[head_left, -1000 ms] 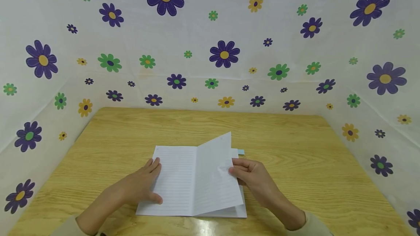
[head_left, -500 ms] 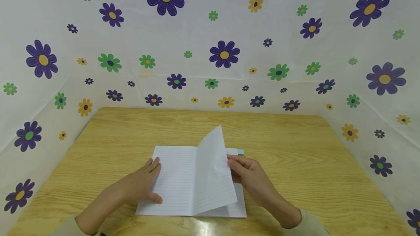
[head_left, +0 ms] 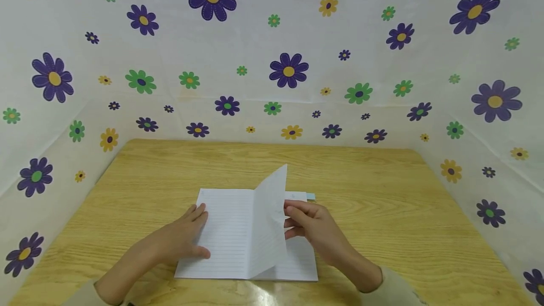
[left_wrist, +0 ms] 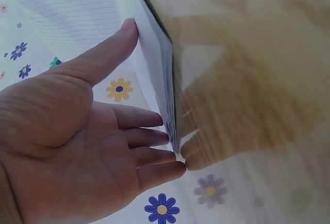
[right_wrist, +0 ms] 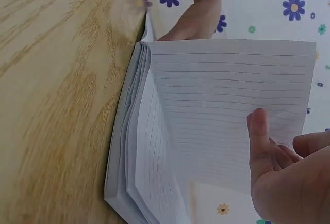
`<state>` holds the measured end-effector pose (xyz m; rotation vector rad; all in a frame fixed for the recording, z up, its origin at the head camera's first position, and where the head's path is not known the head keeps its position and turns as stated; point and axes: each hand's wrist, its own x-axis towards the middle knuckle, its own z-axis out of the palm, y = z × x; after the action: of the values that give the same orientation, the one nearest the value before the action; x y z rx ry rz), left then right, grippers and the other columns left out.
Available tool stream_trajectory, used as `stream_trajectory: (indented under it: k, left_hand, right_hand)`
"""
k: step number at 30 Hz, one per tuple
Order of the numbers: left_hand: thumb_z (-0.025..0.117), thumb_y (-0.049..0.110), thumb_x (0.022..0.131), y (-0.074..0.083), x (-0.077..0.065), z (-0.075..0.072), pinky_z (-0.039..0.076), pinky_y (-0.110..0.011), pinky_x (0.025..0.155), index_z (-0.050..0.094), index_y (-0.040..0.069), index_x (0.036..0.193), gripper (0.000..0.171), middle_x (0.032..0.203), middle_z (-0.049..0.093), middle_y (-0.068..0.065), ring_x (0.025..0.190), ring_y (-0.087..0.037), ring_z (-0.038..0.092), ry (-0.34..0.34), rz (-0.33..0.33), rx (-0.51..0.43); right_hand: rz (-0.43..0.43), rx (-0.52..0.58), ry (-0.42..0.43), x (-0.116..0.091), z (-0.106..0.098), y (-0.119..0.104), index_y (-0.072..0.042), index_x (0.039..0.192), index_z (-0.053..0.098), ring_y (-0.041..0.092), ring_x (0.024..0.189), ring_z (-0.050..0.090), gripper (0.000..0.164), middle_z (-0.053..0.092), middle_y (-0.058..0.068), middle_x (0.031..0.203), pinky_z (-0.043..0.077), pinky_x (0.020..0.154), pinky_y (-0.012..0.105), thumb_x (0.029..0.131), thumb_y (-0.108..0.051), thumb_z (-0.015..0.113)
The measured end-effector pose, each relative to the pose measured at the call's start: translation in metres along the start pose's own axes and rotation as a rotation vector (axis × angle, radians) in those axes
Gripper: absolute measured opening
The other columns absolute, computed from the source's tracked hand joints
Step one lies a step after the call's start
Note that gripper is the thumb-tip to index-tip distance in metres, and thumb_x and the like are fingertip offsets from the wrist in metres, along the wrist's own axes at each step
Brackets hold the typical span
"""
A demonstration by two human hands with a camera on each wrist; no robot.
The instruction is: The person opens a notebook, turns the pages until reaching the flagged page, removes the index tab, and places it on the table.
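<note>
A white lined notebook (head_left: pixel 225 230) lies spread on the wooden table. My left hand (head_left: pixel 182 237) rests along its left edge, thumb on the page and fingers spread; in the left wrist view the fingertips meet the edge of the page stack (left_wrist: pixel 164 69). One page (head_left: pixel 269 223) stands lifted from the middle, slanting toward the right. At its free edge is my right hand (head_left: pixel 314 225), with extended fingers against the page's right face. In the right wrist view the fingertips (right_wrist: pixel 259 123) overlap the lined page (right_wrist: pixel 221 95), while the thumb sits apart from them.
A pale blue tab (head_left: pixel 311 196) sticks out at the notebook's upper right. The wooden table (head_left: pixel 382 202) extends around the notebook. White cloth (head_left: pixel 255 37) printed with purple, green and yellow flowers encloses the back and both sides.
The right hand has moved left, and the page has risen from nearly flat to steeply upright. Its thumb has come off the page's face. The left hand has stayed in place.
</note>
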<state>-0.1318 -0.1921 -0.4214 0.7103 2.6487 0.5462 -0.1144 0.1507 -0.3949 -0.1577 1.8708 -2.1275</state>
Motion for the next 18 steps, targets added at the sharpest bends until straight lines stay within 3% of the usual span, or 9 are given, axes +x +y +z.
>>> stream_trajectory:
  k: [10,18]
  left_hand:
    - [0.073,0.047,0.094,0.01,-0.006,-0.006,0.028,-0.063,0.116,0.037,-0.013,0.153,0.092,0.165,0.021,-0.03,0.152,-0.051,0.015,0.089,0.009,0.011]
    - [0.072,0.038,0.098,0.015,-0.01,-0.013,0.036,-0.059,0.113,0.036,-0.009,0.155,0.082,0.165,0.025,-0.028,0.151,-0.047,0.024,0.242,0.082,0.029]
  right_hand:
    - [-0.074,-0.062,-0.043,0.009,0.005,0.008,0.018,0.137,0.055,0.011,0.089,0.067,0.042,0.07,0.001,0.105,0.061,0.084,0.033,0.103,-0.007,0.062]
    - [-0.1,-0.148,-0.038,0.013,0.009,0.016,0.016,0.136,0.057,0.014,0.091,0.07,0.043,0.071,0.02,0.122,0.06,0.088,0.035,0.101,-0.007,0.065]
